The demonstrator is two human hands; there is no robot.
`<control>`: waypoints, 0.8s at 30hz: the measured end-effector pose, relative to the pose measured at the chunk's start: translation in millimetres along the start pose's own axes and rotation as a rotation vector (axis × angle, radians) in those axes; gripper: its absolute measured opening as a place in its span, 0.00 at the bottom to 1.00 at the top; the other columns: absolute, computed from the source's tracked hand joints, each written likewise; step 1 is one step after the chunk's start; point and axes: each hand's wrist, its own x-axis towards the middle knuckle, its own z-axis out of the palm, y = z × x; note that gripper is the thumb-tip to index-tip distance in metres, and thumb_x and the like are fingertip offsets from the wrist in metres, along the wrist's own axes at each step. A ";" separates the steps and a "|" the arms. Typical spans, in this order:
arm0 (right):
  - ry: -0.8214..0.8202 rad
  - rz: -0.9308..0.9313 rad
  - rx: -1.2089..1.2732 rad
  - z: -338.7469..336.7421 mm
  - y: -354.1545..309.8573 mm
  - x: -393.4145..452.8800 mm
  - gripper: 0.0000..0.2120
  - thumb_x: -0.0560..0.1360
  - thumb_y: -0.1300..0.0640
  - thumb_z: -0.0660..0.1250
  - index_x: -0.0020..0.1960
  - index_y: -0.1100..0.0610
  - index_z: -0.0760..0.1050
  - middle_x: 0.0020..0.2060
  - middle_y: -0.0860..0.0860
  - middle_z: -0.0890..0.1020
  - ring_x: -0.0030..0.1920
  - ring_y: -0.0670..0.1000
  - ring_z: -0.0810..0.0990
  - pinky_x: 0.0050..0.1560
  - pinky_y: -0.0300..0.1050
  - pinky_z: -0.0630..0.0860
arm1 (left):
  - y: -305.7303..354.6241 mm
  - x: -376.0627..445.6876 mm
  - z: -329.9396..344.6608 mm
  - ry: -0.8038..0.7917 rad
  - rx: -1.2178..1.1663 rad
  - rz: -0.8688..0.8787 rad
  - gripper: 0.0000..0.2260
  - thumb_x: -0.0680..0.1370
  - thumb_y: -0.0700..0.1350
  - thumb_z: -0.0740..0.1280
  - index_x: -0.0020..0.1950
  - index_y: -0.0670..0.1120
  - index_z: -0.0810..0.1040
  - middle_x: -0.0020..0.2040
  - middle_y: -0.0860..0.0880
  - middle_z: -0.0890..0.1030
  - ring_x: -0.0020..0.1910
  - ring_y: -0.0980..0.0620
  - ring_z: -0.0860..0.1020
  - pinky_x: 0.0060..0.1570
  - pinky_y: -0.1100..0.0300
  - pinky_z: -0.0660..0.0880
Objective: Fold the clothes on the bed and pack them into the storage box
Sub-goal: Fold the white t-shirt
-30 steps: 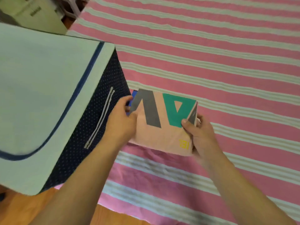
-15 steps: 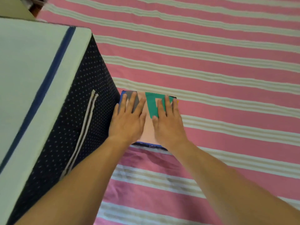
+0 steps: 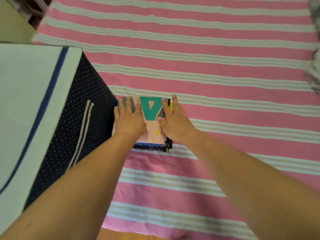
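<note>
Both hands lie flat, fingers straight, pressing on the folded stack (image 3: pixel 153 125): left hand (image 3: pixel 129 118) on its 9 o'clock half, right hand (image 3: pixel 173 122) on its 3 o'clock edge, neither gripping. The stack, peach garment uppermost, lies on the striped bed (image 3: pixel 225 84), just beside the box (image 3: pixel 52 118), at the box's 3 o'clock.
</note>
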 end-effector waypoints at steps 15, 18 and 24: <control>0.091 0.606 0.164 -204.0 387.6 -495.8 0.19 0.83 0.54 0.60 0.73 0.55 0.71 0.69 0.56 0.73 0.66 0.55 0.74 0.62 0.44 0.68 | 380.3 -301.0 -89.5 -0.351 -0.712 0.347 0.18 0.85 0.47 0.60 0.75 0.50 0.73 0.70 0.51 0.76 0.69 0.49 0.74 0.69 0.52 0.67; 0.201 0.714 0.272 -221.5 472.0 -555.1 0.17 0.83 0.55 0.60 0.70 0.55 0.73 0.67 0.54 0.76 0.64 0.55 0.75 0.58 0.42 0.69 | 470.0 -349.7 -77.5 -0.447 -0.857 0.288 0.13 0.84 0.47 0.63 0.69 0.51 0.78 0.63 0.50 0.82 0.61 0.50 0.80 0.67 0.48 0.73; 0.105 0.790 0.307 -199.9 584.9 -603.2 0.14 0.80 0.56 0.63 0.64 0.48 0.76 0.75 0.57 0.64 0.66 0.59 0.73 0.65 0.46 0.71 | 541.8 -399.2 -62.8 -0.495 -0.908 0.124 0.08 0.83 0.46 0.65 0.59 0.53 0.81 0.56 0.51 0.84 0.55 0.51 0.82 0.64 0.45 0.76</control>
